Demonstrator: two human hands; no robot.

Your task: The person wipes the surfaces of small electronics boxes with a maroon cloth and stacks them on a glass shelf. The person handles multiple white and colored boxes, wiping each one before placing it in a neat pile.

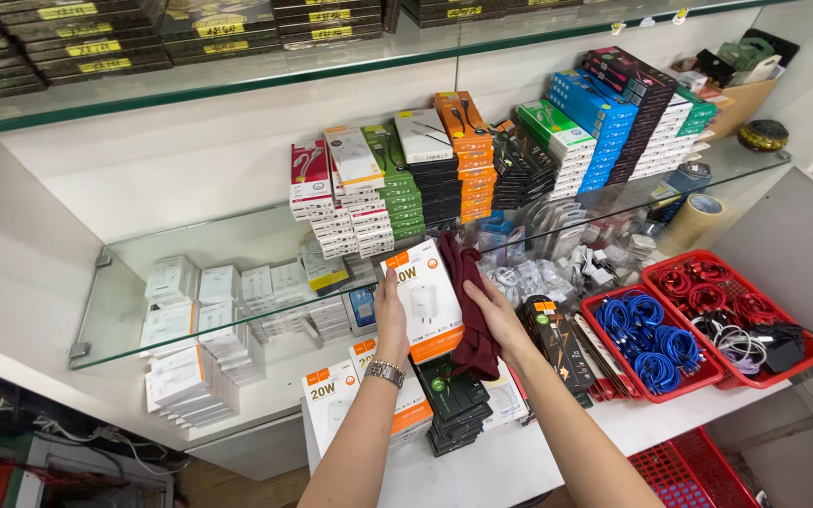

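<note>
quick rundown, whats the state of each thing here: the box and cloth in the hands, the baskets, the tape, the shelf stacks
left hand: gripping the charger box's left edge
right hand: pressing a dark red cloth to the box
charger box: white and orange, closed, held upright
dark red cloth: bunched, hanging down
red baskets: filled with coiled cables
tape roll: leaning on its edge
boxes on glass shelf: closed, stacked in rows

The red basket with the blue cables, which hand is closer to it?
Right. The right hand, holding a dark red cloth, is just left of the red basket. The left hand is farther away, on the far side of the white charger box.
</note>
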